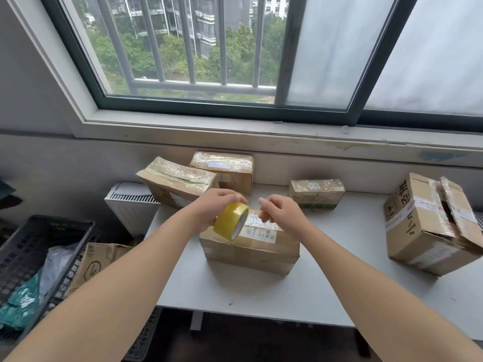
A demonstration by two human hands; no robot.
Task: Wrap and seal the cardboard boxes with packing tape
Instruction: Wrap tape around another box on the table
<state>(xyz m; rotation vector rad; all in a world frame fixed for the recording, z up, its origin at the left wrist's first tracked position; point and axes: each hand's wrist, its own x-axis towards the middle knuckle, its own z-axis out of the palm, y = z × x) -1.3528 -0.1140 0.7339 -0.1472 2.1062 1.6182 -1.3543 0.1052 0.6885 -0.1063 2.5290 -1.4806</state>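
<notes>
The left hand (pixel 211 208) grips the yellow tape roll (pixel 230 224) just above the cardboard box (pixel 251 248), which lies long from side to side. The right hand (pixel 283 214) curls beside the roll; I cannot tell if it holds tape.

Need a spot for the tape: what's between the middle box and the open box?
Bare table; only the right forearm crosses above it, head view.

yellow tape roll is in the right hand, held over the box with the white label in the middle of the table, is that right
Not quite. The head view shows the yellow tape roll gripped in the left hand, not the right. The rest holds: it is held over the box with the white label in the middle of the table.
</notes>
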